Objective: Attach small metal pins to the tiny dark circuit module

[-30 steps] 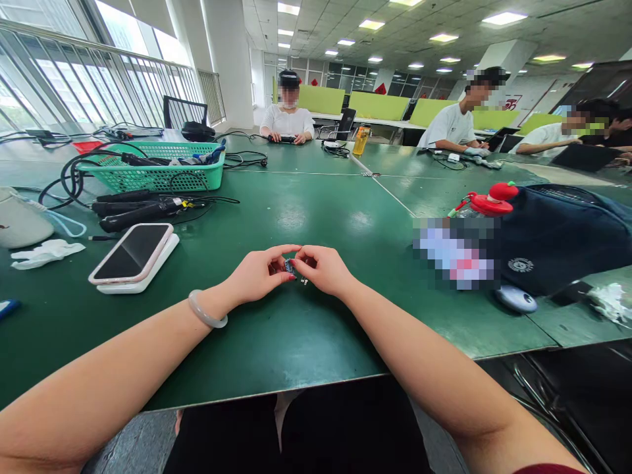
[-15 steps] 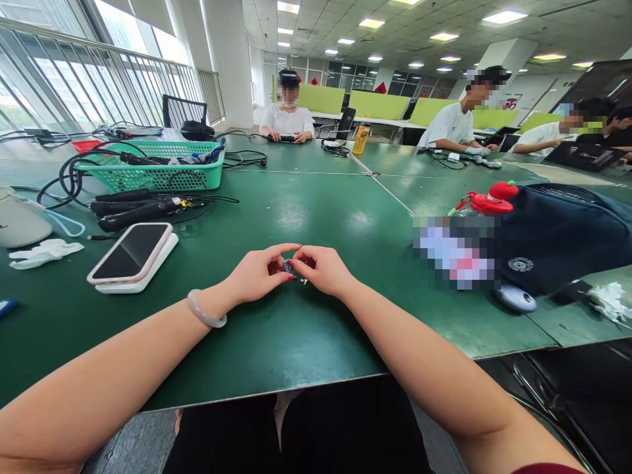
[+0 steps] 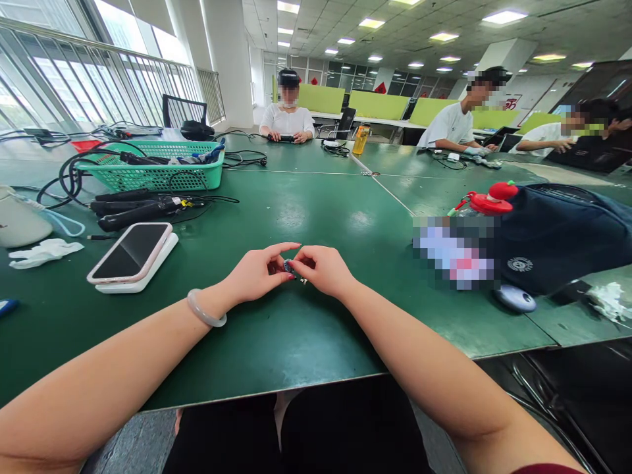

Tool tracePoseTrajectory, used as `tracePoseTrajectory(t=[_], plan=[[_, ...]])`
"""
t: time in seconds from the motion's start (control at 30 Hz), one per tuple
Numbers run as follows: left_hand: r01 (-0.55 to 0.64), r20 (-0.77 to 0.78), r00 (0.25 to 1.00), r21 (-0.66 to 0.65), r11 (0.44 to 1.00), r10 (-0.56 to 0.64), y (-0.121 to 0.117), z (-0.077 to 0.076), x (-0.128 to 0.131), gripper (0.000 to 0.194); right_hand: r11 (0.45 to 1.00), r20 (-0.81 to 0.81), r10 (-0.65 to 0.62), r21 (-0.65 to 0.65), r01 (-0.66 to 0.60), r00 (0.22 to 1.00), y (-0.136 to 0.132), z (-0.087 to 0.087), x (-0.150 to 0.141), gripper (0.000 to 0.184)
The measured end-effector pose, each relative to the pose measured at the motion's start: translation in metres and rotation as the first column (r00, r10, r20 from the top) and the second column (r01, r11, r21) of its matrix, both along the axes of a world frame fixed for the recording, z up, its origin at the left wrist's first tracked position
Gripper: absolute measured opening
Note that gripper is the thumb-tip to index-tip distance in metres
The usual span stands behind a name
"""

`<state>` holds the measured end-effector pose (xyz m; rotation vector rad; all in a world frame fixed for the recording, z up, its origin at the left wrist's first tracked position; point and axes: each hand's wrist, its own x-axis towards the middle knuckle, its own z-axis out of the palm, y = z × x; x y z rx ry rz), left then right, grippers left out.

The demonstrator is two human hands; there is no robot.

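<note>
Both hands meet just above the green table (image 3: 296,349), close to its front edge. Between the fingertips is a small blue-grey ridged item (image 3: 288,266), mostly covered, so its kind is unclear. My right hand (image 3: 323,270) pinches it between thumb and curled fingers. A tiny shiny metallic bit (image 3: 303,280) hangs below those fingers; I cannot see whether it is joined to the item. My left hand (image 3: 254,273) curves round the item from the other side, thumb below and index finger stretched above. A pale bangle (image 3: 206,309) circles the left wrist.
At left are a phone (image 3: 131,253) on a white box, black cable bundles (image 3: 133,210) and a green basket (image 3: 153,176). A dark blue bag (image 3: 563,237), a mouse (image 3: 514,299) and a red-lidded bottle (image 3: 491,199) stand right. Several people sit farther back.
My hands and the small item stay almost exactly in place. At the far right, a person's hand and a black laptop have shifted slightly.
</note>
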<state>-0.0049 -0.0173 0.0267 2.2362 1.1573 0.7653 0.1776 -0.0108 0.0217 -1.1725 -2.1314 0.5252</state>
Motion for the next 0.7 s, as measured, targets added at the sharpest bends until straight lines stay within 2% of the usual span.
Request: tracePoseTrajectory(t=[0.7], plan=[[0.015,-0.008,1.0,-0.03,0.999,-0.015,-0.0009,0.003,-0.0004,0.056,0.999,-0.031,0.038,0.002,-0.038,0.999,0.0014,-0.0019,0.0026,0.021]])
